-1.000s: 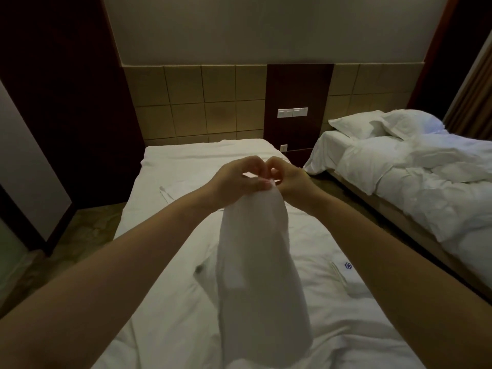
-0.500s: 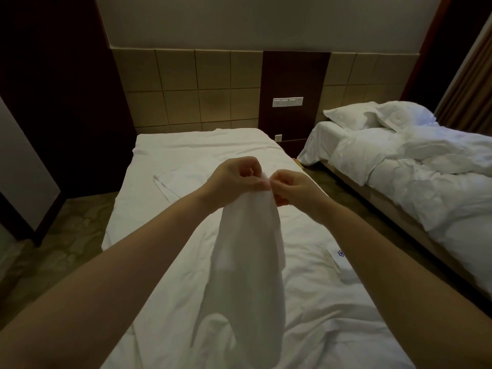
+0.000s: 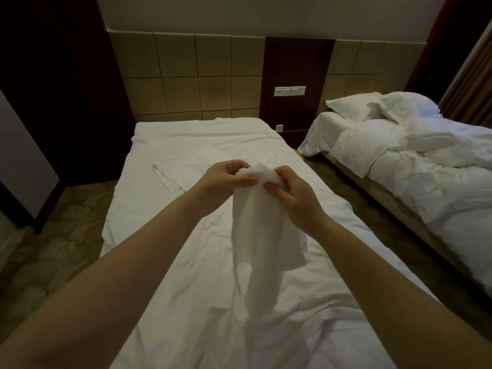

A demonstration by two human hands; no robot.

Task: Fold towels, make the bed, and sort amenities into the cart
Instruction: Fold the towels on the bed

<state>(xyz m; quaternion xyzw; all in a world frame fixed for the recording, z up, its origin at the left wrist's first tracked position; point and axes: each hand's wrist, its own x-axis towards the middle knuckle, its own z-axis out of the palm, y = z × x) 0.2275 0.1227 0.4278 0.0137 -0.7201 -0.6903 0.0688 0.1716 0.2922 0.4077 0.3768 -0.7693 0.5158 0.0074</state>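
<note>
A white towel [image 3: 255, 235] hangs bunched from both my hands above the near bed [image 3: 186, 262]. My left hand [image 3: 226, 179] grips its top edge from the left with curled fingers. My right hand [image 3: 290, 193] grips the same bunched top from the right, thumb pressed into the cloth. The towel's lower end trails down onto the white sheet. A flat folded white cloth [image 3: 170, 173] lies on the sheet beyond my left hand.
A second bed [image 3: 399, 166] with rumpled white duvet and two pillows [image 3: 372, 106] stands to the right across a narrow floor gap. A padded headboard wall with a switch panel [image 3: 289, 91] is ahead. Patterned carpet and a dark wardrobe are at left.
The towel's top edge is now gathered into a bunch between both hands, and the hands have dropped lower in view. The hanging cloth is narrower and more twisted.
</note>
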